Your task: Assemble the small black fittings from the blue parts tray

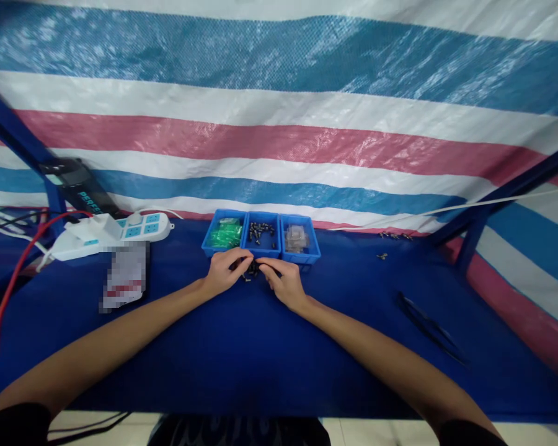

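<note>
Three small blue bins stand side by side at the middle of the table. Green packets fill the left bin, dark screws lie in the middle bin, and clear pieces are in the right bin. Just in front of the middle bin, my left hand and my right hand come close together, fingertips pinched. What either one holds is too small to make out. Between and below the fingertips, several loose dark screws lie on the table.
A white power strip, a phone-like object and a black bag are at the left, with a red cable. To the right lie loose screws and a dark thin looped object. Striped sheeting hangs behind.
</note>
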### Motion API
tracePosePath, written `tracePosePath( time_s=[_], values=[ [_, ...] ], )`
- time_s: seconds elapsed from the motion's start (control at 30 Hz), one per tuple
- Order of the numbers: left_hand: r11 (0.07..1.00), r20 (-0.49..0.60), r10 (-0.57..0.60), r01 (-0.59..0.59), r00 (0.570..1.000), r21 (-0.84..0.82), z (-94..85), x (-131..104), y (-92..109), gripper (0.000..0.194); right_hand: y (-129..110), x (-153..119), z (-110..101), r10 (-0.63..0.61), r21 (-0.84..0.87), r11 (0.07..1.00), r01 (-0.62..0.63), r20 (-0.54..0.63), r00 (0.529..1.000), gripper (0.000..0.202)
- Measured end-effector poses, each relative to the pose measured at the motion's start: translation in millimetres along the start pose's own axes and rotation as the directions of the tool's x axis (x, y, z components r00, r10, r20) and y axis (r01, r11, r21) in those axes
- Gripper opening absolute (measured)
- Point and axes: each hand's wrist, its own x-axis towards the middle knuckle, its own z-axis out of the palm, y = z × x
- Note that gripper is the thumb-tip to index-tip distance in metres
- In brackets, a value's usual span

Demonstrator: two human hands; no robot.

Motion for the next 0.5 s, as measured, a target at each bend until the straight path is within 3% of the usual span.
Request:
tracePosePath(
  time_s=[0.33,0.5],
  values=[
    [1.0,-0.011,-0.002,0.002,1.0,0.007,0.9,0.2,-0.6,0.007,2.1,-0.1,-1.2,0.018,0.019,1.0,-0.018,-0.041,0.999,0.022],
    [1.0,-0.009,0.004,-0.004,1.0,0.018,1.0,-0.7,-1.6,0.008,-0.4,-0.4,-2.0,-0.034,-0.036,0.999,0.032,-0.051,0.998,0.02]
  ],
)
